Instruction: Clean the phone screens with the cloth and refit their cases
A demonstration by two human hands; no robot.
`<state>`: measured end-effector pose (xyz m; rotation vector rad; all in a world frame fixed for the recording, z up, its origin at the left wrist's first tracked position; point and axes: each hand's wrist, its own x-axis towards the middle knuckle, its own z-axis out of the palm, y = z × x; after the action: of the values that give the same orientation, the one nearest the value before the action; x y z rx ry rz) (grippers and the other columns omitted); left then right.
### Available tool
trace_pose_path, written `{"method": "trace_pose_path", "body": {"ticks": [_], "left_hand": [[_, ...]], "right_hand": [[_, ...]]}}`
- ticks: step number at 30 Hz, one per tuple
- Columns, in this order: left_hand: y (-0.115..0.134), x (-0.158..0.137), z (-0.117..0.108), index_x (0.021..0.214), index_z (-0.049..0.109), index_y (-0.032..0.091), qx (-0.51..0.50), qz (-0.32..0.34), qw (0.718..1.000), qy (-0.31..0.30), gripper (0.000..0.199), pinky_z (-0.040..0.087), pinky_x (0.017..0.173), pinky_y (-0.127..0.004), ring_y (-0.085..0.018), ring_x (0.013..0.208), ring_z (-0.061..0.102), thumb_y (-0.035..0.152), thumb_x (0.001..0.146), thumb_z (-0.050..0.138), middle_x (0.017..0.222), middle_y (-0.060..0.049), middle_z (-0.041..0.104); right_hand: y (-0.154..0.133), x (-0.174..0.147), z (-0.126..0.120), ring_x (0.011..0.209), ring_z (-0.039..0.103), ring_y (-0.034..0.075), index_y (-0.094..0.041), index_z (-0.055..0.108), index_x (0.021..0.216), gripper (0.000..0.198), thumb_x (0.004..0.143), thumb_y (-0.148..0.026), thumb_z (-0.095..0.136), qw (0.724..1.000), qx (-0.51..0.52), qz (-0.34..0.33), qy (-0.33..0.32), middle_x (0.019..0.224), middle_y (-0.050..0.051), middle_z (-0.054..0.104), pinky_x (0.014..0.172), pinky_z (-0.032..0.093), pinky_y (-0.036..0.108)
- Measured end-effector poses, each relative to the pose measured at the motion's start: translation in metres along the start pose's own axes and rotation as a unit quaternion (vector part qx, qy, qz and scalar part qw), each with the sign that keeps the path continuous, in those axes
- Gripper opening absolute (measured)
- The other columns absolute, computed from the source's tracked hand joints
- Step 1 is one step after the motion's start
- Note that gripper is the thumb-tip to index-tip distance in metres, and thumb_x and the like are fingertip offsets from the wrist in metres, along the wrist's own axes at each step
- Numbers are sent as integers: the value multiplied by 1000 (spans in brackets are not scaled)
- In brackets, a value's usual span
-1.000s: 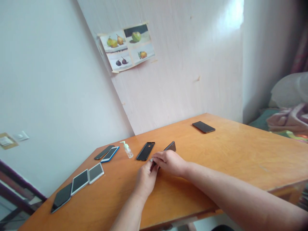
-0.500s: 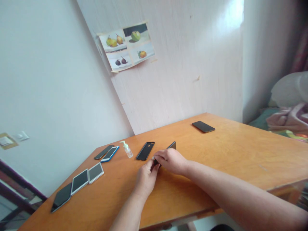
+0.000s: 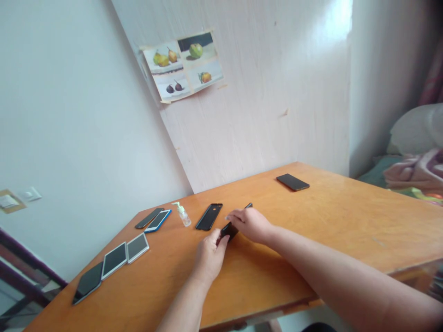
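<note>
A dark smartphone (image 3: 232,229) is held tilted on edge just above the table. My left hand (image 3: 209,256) grips its near end, with the thumb on one side and fingers on the other. My right hand (image 3: 251,223) is closed over the phone's upper long edge, covering part of it. A small white piece (image 3: 227,217), perhaps tissue, shows at my right fingertips; its kind is too small to tell. Just left of the phone, a black phone case (image 3: 209,216) lies with its hollow side up. Beyond it stands a small clear pump bottle (image 3: 184,218) with a pale green top.
Several phones lie along the table's left side, among them a blue-edged phone (image 3: 158,221), a white phone (image 3: 137,247) and a dark phone (image 3: 88,282). Another black phone (image 3: 292,181) rests near the back right. The wooden table (image 3: 346,221) meets a pale wall board behind.
My right hand has slid up and away along the phone's edge, taking the white piece with it, so more of the phone's near end shows. My left hand has stayed in place.
</note>
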<state>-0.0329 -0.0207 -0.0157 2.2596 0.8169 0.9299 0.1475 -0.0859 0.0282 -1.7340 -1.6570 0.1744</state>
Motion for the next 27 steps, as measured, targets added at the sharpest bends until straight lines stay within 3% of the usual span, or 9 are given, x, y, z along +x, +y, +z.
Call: {"method": "trace_pose_path", "body": {"ticks": [2,4,9,14,17,19,21,24,27], "left_hand": [[0,0,0,90,65,21,-8,6,1000,-4,16,40,66,-23,-18,75,62,33,88,55,80,-2,69],[-1,0,0,92,64,21,-7,13,1000,-6,16,41,68,-24,-19,78,63,32,89,54,84,-3,70],[-3,0,0,79,59,20,41,6,999,1,20,36,61,-22,-15,66,56,37,89,54,71,1,62],[-1,0,0,79,58,20,47,12,999,10,19,34,59,-22,-14,64,53,36,88,54,69,2,60],[0,1,-1,77,57,20,52,14,999,6,20,34,59,-22,-14,62,53,36,89,53,67,2,59],[0,1,-1,83,59,20,35,19,999,-5,18,37,61,-23,-15,65,56,35,90,53,69,1,61],[-1,1,-2,90,61,20,19,23,999,-16,17,40,64,-23,-16,71,59,34,90,52,74,0,63],[-3,1,-2,86,59,20,34,15,999,-12,19,39,63,-23,-16,69,57,36,91,51,74,0,62],[-4,1,-2,84,58,20,47,12,999,-6,21,37,62,-23,-14,67,54,38,91,51,71,2,59]], "right_hand": [[-11,-5,10,82,66,16,-26,74,96,32,95,-39,44,997,26,-66,-38,90,2,74,71,43,23],[-14,-5,15,82,66,16,-27,73,95,33,96,-40,43,995,31,-80,-45,90,2,74,71,42,23],[20,12,-5,86,66,19,-25,73,93,38,95,-48,43,996,-10,76,38,94,5,74,71,41,25],[39,19,-15,84,65,20,-23,73,95,43,96,-48,39,993,-14,102,57,96,8,74,70,42,27],[18,8,-1,83,66,17,-26,73,95,35,95,-44,44,999,7,41,27,93,3,74,73,43,24],[2,0,10,83,66,16,-27,72,98,34,96,-41,42,996,42,-75,-24,93,2,74,73,43,23],[-7,-3,15,83,66,16,-27,72,99,34,96,-41,41,989,56,-126,-45,93,2,74,72,43,23],[4,4,11,83,65,17,-26,72,91,30,92,-44,48,997,76,-35,0,88,3,74,72,42,24],[33,19,-3,83,63,18,-22,70,81,29,90,-42,51,990,96,78,63,86,5,72,72,41,25]]}}
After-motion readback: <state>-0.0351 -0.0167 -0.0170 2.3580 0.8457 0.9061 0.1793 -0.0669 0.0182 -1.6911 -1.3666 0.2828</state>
